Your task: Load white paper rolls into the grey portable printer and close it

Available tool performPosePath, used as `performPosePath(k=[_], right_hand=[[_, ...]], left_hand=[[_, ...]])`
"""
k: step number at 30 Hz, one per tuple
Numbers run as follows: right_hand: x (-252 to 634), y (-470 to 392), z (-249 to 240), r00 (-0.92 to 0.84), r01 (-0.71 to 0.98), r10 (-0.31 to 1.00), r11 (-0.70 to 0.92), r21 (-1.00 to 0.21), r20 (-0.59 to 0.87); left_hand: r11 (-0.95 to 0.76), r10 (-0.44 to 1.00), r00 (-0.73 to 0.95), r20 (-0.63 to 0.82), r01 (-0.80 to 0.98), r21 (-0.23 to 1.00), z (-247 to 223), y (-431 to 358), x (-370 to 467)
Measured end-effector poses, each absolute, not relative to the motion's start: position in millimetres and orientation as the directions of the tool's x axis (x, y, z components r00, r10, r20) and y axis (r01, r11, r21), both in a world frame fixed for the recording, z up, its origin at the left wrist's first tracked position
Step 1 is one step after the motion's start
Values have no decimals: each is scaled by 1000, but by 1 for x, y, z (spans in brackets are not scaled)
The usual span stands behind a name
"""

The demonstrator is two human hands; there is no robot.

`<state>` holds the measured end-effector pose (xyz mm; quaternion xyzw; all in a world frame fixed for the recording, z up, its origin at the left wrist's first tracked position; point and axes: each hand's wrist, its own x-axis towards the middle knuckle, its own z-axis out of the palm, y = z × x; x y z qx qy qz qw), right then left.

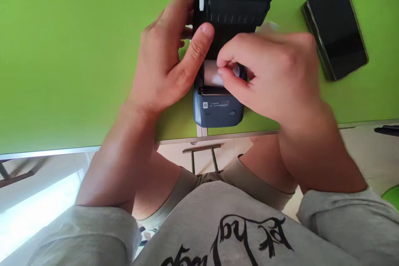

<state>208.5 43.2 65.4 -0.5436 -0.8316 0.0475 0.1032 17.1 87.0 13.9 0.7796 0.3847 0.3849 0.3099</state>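
Note:
A small blue-grey printer (218,110) lies on the green table, its black lid (237,6) raised and tilted back. Inside the open compartment sits a white paper roll (212,72). My left hand (170,54) holds the lid and left side of the printer, thumb over the inner face and fingers partly hidden behind it. Over the compartment's right side, my right hand (268,70) has its thumb and index finger pinched together at the roll; what lies between the fingertips is too small to make out. Something whitish and translucent shows behind that hand.
A black phone (341,29) rests on a dark object at the table's right. Metal strips mark the seam and front edge of the green table (77,50). My legs and a stool are below the edge.

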Motion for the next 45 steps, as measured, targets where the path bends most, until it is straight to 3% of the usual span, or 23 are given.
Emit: performPosePath(k=[2,4,9,16,21,31,45], right_hand=[[204,46,80,-383,919,922,373,-125,-62],[199,48,90,-374,927,914,365,-83,-156],[190,53,96,-344,935,903,353,-13,-257],[184,54,94,-255,965,931,264,1,-260],[186,56,95,-198,978,947,208,12,-251],[191,62,93,-278,954,882,301,1,-380],[200,63,92,-363,921,842,389,-16,-400]], left_hand=[[-569,808,396,437,328,754,9,88,18],[-573,806,370,462,291,766,8,87,19],[-576,803,398,444,328,748,9,86,18],[-558,810,423,406,341,757,12,83,17],[-583,796,380,471,273,765,14,81,21],[-541,816,412,406,293,789,11,80,17],[-537,815,417,403,282,795,12,80,17]])
